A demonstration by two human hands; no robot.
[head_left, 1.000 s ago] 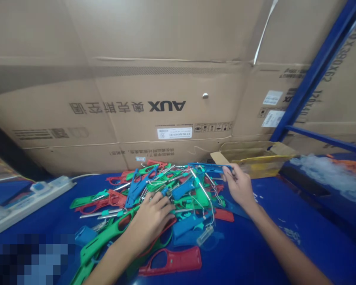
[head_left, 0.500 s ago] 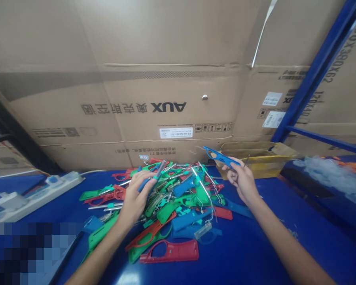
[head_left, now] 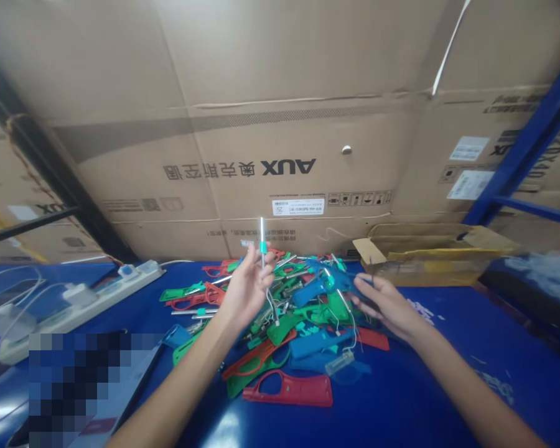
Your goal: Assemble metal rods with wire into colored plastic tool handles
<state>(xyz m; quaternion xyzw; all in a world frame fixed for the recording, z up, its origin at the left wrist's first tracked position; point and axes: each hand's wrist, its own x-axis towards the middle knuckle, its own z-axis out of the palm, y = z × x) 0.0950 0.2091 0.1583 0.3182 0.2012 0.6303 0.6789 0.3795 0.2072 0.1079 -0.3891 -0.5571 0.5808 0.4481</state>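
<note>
My left hand (head_left: 251, 283) is closed around a metal lighter tube (head_left: 262, 230) with a teal collar, held upright, with wires hanging below the fingers. My right hand (head_left: 387, 305) pinches one end of a blue plastic lighter casing (head_left: 338, 277), blurred by motion, above the pile. A thin dark tool (head_left: 372, 264) also sticks up from the right hand; its kind is unclear. Under both hands spreads a heap of green, red and blue casings and metal tubes. A red casing half (head_left: 303, 389) with an oval opening lies at the near edge.
A yellow-taped cardboard box (head_left: 429, 267) stands behind my right hand. To the left lie a white power strip (head_left: 98, 298) with plugs and cables. A large cardboard sheet (head_left: 242, 143) backs the blue table (head_left: 378, 410). Blue posts rise at right.
My left hand has turned palm-up, bringing the metal tube upright. My right hand has lowered the blue casing toward the pile. The whole view has shifted, with everything appearing further right.
</note>
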